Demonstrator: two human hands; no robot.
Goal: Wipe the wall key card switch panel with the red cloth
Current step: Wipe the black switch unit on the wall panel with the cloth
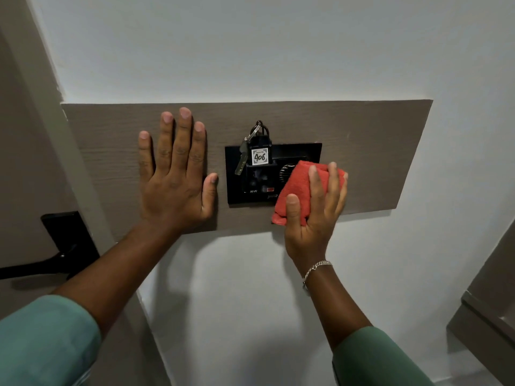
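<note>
A black key card switch panel (pixel 295 151) is set in a grey-brown wooden board (pixel 362 151) on the white wall. A black key tag marked 406 (pixel 260 156), with a metal key, sits in the panel's slot. My right hand (pixel 315 213) grips a folded red cloth (pixel 296 185) and presses it against the panel's lower right corner, hiding that part and half of a round knob (pixel 284 172). My left hand (pixel 174 168) lies flat on the board, fingers spread, just left of the panel, holding nothing.
A door with a black lever handle (pixel 41 263) and black lock plate stands at the left, beside the board. A grey cabinet edge (pixel 490 316) juts in at the lower right. Bare white wall lies above and below the board.
</note>
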